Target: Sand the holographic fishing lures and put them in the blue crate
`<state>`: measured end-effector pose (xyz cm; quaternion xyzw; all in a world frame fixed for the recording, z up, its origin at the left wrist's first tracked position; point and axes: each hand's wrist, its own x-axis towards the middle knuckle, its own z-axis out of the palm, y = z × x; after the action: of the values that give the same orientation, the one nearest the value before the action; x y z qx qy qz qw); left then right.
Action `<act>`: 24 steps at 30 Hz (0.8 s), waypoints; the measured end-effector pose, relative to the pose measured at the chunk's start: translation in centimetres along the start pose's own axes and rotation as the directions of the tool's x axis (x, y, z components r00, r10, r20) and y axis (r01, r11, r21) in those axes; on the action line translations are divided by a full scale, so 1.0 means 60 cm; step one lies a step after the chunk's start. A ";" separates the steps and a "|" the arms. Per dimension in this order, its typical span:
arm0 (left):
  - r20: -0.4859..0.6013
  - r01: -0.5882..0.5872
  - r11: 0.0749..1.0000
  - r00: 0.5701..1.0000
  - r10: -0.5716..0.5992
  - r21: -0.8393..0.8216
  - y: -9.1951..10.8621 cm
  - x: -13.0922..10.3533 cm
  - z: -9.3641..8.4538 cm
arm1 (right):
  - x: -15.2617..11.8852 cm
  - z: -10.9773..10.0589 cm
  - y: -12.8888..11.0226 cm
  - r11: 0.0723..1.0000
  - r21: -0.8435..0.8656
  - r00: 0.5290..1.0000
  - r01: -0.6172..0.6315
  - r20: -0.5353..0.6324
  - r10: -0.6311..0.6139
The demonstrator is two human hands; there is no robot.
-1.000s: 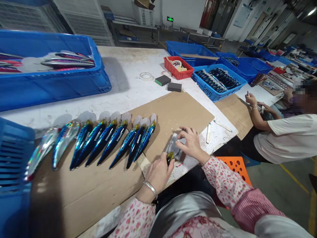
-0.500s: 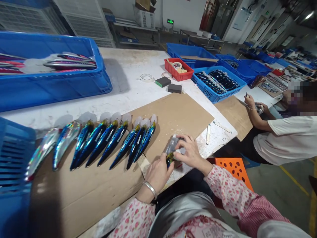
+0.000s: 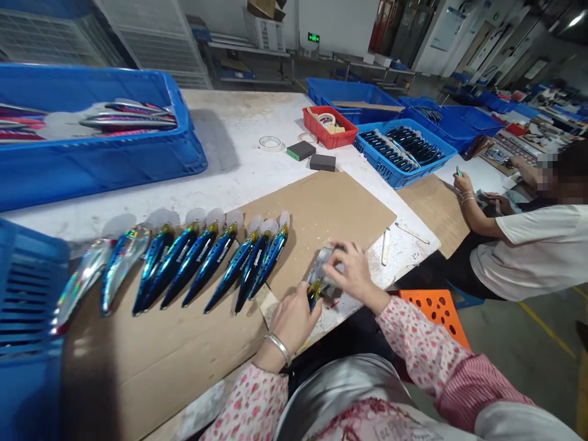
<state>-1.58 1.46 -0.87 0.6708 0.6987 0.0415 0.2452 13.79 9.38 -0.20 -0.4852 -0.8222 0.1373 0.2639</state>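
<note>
Your left hand [image 3: 294, 318] is clamped on the tail end of a lure [image 3: 315, 291]; its dark blue and yellow tip shows just past the fingers. Your right hand [image 3: 351, 269] is closed over the silvery front part of the same lure, pressing it down. The lure lies on the near edge of the cardboard [image 3: 321, 208], where the sheet meets the bare table [image 3: 239, 159], just right of the row of lures [image 3: 206, 263].

Risks from this position:

- Slip. The lure looks glossy and is held at both ends only. Uneven pressure from one hand could twist it out of the other.
- Drop. The work sits close to the table edge. A lure that escapes toward you would likely fall to your lap or the floor.
- Finish damage. The right hand covers most of the reflective surface. Dragging fingers across it could smear or scratch the coating; the pictures do not show whether a film or wrap is under the palm.
- Row disturbance. The nearest lure in the row lies near your left wrist. A sideways elbow move could knock it and shift the others, which lie touching or nearly so.
- Loose items. Two thin sticks [image 3: 386, 245] lie just beyond your right hand and could be swept off.
</note>
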 end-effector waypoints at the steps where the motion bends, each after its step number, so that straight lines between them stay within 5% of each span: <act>1: 0.008 -0.001 1.000 1.000 0.001 -0.003 0.000 0.000 -0.001 | 0.000 0.000 -0.001 1.000 0.019 1.000 0.017 0.019 -0.017; 24: -0.008 -0.013 1.000 1.000 0.013 0.011 -0.003 0.001 -0.002 | 0.006 0.002 -0.003 0.996 -0.057 0.996 -0.074 -0.059 0.071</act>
<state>-1.77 1.55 -0.84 0.6766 0.6955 0.0418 0.2384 13.46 9.62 -0.11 -0.5261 -0.7999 0.1086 0.2675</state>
